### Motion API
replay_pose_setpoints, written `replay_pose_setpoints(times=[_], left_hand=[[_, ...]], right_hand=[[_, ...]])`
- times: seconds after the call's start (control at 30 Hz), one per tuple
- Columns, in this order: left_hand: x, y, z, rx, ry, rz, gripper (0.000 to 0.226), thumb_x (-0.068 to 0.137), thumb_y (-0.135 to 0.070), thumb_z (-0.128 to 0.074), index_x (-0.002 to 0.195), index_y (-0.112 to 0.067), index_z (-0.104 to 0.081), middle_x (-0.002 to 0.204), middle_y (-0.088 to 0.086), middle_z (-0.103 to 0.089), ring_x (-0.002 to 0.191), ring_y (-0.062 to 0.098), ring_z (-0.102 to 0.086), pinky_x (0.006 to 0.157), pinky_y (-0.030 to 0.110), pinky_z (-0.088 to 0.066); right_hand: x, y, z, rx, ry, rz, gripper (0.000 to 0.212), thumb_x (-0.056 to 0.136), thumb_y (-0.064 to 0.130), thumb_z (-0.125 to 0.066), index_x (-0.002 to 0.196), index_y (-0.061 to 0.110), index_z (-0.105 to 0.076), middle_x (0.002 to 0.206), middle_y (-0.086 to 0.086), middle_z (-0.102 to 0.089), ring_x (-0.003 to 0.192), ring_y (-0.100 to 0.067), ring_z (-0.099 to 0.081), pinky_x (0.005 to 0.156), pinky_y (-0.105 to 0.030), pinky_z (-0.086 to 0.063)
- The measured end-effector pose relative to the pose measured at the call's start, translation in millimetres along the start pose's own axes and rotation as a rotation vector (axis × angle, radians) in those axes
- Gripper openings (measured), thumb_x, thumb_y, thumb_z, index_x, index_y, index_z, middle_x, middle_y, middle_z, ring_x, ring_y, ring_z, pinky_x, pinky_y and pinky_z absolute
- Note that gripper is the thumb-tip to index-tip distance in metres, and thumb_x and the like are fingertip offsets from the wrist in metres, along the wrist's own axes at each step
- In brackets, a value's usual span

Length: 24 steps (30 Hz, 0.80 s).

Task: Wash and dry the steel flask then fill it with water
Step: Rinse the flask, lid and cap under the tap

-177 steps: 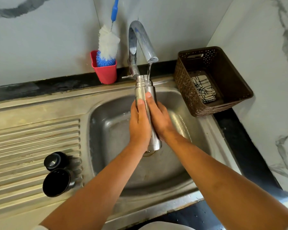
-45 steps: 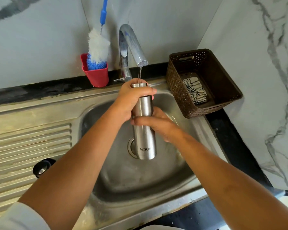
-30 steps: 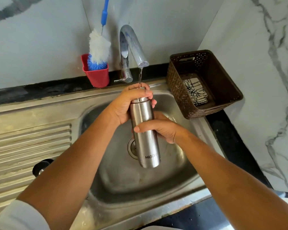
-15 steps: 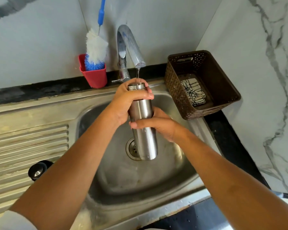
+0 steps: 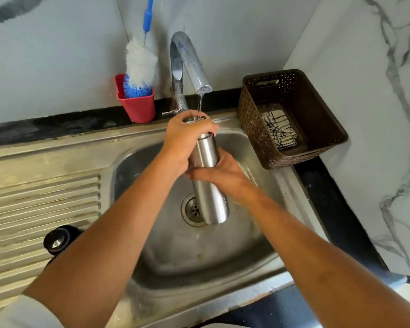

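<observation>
The flask [image 5: 207,157] is brushed steel, with a satin sheen, not mirror-bright. The tap [image 5: 187,55] above it is polished chrome, glossy and reflective. The sink [image 5: 199,256] is a duller stainless steel, scuffed and water-stained, and its ribbed drainboard [image 5: 40,202] is tarnished yellowish. The cup [image 5: 137,107] at the back is smooth red plastic; the brush [image 5: 140,60] in it has fluffy white bristles over blue ones. The basket [image 5: 253,129] is brown plastic moulded in a rough weave, with a printed cloth [image 5: 278,129] inside. The walls [image 5: 365,91] look like smooth marble-veined tile, and the counter [image 5: 329,209] like dark stone.

Kitchen: steel sink [image 5: 81,150], tap [image 5: 189,60]
</observation>
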<state>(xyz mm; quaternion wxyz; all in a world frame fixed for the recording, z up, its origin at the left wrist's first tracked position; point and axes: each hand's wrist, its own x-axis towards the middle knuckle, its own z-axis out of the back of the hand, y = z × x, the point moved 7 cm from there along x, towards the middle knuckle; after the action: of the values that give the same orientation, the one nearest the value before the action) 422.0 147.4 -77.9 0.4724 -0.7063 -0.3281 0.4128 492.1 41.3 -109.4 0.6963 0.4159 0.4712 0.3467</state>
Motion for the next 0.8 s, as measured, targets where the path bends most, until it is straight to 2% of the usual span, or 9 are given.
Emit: replay_pose_setpoints(times=[0.13, 0.23, 0.37, 0.47, 0.53, 0.57, 0.67, 0.73, 0.8], left_hand=[[1, -4, -18, -0.300, 0.524, 0.134, 0.018, 0.070, -0.005, -0.075, 0.081, -0.014, -0.064, 0.073, 0.008, -0.066, 0.074, 0.027, -0.067, 0.079, 0.038, -0.056], [-4, 4, -22, -0.485, 0.622, 0.243, 0.024, 0.071, -0.011, -0.078, 0.085, -0.015, -0.059, 0.077, 0.002, -0.061, 0.076, 0.023, -0.065, 0.079, 0.037, -0.058], [8, 15, -5, -0.208, 0.261, 0.202, 0.012, 0.085, -0.016, -0.074, 0.079, -0.013, -0.064, 0.076, 0.006, -0.064, 0.071, 0.023, -0.070, 0.072, 0.034, -0.057], [16, 15, 11, 0.032, -0.107, 0.044, 0.026, 0.074, -0.019, -0.086, 0.071, -0.016, -0.060, 0.069, 0.003, -0.065, 0.066, 0.022, -0.066, 0.069, 0.035, -0.055], [13, 9, 15, 0.147, -0.245, -0.063, 0.029, 0.069, -0.024, -0.087, 0.071, -0.021, -0.059, 0.064, -0.008, -0.063, 0.065, 0.016, -0.063, 0.068, 0.035, -0.055], [13, 4, 13, 0.141, -0.228, -0.078, 0.027, 0.067, -0.023, -0.087, 0.073, -0.020, -0.061, 0.065, -0.009, -0.064, 0.065, 0.015, -0.063, 0.068, 0.034, -0.056], [17, 1, -3, -0.145, 0.140, 0.061, 0.016, 0.067, -0.007, -0.074, 0.077, -0.011, -0.062, 0.068, 0.006, -0.064, 0.065, 0.022, -0.067, 0.068, 0.032, -0.058], [15, -7, -13, -0.418, 0.371, 0.167, 0.012, 0.073, -0.006, -0.065, 0.080, -0.011, -0.058, 0.071, 0.005, -0.062, 0.069, 0.023, -0.067, 0.074, 0.035, -0.058], [16, -15, -15, -0.554, 0.470, 0.172, 0.013, 0.074, -0.012, -0.066, 0.082, -0.012, -0.056, 0.074, 0.003, -0.060, 0.073, 0.022, -0.064, 0.080, 0.038, -0.054]], right_hand=[[-10, 4, -11, 0.282, 0.384, -0.127, 0.045, 0.075, 0.015, -0.079, 0.118, 0.008, -0.066, 0.104, -0.016, -0.074, 0.097, -0.030, -0.071, 0.098, -0.050, -0.058], [-18, 4, -21, 0.398, 0.483, -0.184, 0.045, 0.079, 0.015, -0.073, 0.121, 0.002, -0.063, 0.103, -0.023, -0.072, 0.094, -0.036, -0.070, 0.089, -0.046, -0.059], [-6, -6, -13, 0.203, 0.161, -0.138, 0.047, 0.071, 0.021, -0.083, 0.115, 0.012, -0.070, 0.101, -0.018, -0.077, 0.094, -0.033, -0.075, 0.096, -0.055, -0.059], [5, -3, -10, -0.089, -0.085, -0.043, 0.051, 0.060, 0.037, -0.088, 0.105, 0.026, -0.069, 0.090, 0.000, -0.077, 0.084, -0.017, -0.076, 0.082, -0.046, -0.064], [7, 2, -6, -0.138, -0.119, -0.027, 0.052, 0.059, 0.039, -0.089, 0.104, 0.027, -0.067, 0.088, 0.005, -0.077, 0.079, -0.012, -0.074, 0.075, -0.038, -0.063], [8, 4, -6, -0.074, -0.054, -0.030, 0.047, 0.062, 0.034, -0.090, 0.104, 0.024, -0.068, 0.088, 0.002, -0.077, 0.080, -0.013, -0.074, 0.077, -0.039, -0.062], [-1, 5, -12, 0.273, 0.286, -0.136, 0.050, 0.070, 0.036, -0.084, 0.108, 0.007, -0.069, 0.093, -0.020, -0.073, 0.083, -0.033, -0.071, 0.087, -0.052, -0.059], [-10, 14, -20, 0.460, 0.480, -0.202, 0.066, 0.074, 0.053, -0.080, 0.110, 0.000, -0.064, 0.093, -0.028, -0.068, 0.078, -0.036, -0.069, 0.079, -0.045, -0.060], [-11, 26, -24, 0.565, 0.515, -0.182, 0.081, 0.083, 0.076, -0.063, 0.109, -0.002, -0.063, 0.090, -0.029, -0.064, 0.072, -0.036, -0.067, 0.071, -0.041, -0.060]])
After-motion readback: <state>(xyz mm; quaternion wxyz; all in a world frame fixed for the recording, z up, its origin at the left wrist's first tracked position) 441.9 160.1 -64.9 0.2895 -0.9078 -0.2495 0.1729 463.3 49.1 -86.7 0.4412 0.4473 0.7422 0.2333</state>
